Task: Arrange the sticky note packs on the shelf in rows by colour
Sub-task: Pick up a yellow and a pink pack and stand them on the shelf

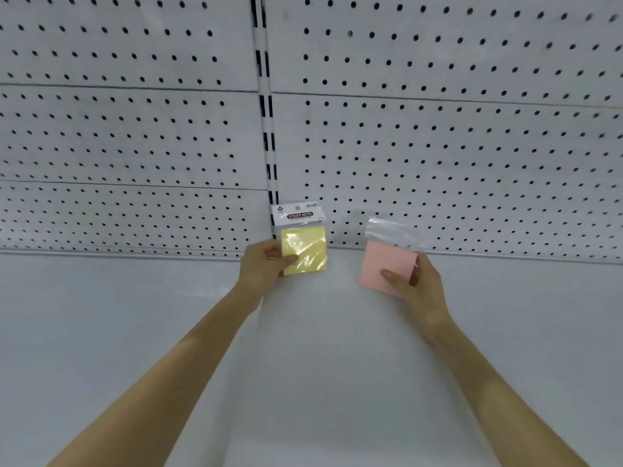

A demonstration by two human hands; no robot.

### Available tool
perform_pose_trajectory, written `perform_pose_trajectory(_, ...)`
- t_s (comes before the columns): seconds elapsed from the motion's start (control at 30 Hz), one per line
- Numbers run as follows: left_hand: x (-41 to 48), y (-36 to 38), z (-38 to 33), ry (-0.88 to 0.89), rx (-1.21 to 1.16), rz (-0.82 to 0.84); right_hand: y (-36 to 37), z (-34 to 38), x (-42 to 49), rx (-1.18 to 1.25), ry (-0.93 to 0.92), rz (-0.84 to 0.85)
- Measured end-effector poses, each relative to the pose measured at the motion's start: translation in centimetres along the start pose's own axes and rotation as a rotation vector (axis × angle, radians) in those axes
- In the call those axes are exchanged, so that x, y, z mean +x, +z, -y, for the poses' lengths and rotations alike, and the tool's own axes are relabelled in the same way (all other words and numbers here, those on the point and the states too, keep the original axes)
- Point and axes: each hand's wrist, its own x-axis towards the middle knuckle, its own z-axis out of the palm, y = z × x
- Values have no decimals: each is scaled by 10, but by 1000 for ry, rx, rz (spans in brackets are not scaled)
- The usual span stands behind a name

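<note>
My left hand [263,264] pinches the left edge of a yellow sticky note pack [306,247] in clear wrap with a white header card printed "STICKY NOTE". It is held upright near the back of the white shelf [135,332]. My right hand [413,281] grips a pink sticky note pack [381,264] by its lower right corner, thumb on its face. The pink pack is tilted, its clear plastic flap pointing up and back. The two packs are apart, side by side, with the yellow one on the left.
A white pegboard back wall [438,146] rises behind the shelf. A slotted vertical upright [266,112] splits it just behind the yellow pack. No other packs show on the shelf surface in view.
</note>
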Motion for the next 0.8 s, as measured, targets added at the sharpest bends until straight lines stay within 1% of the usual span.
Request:
perform_pose_trajectory(0.2, 35, 8, 2, 87, 103, 22, 7, -3, 10, -115, 3, -66)
perform_pose_trajectory(0.3, 42, 11, 7, 139, 152, 14, 10, -4, 12, -134, 3, -81)
perform_pose_trajectory(0.47, 46, 13, 15, 239, 169, -17, 11, -4, 14, -138, 13, -95)
perform_pose_trajectory(0.63, 43, 15, 21, 234, 173, -36, 12, -4, 16, -154, 18, -126)
perform_pose_trajectory(0.8, 40, 16, 19, 248, 231, -46, 14, -4, 24, -199, 15, -142)
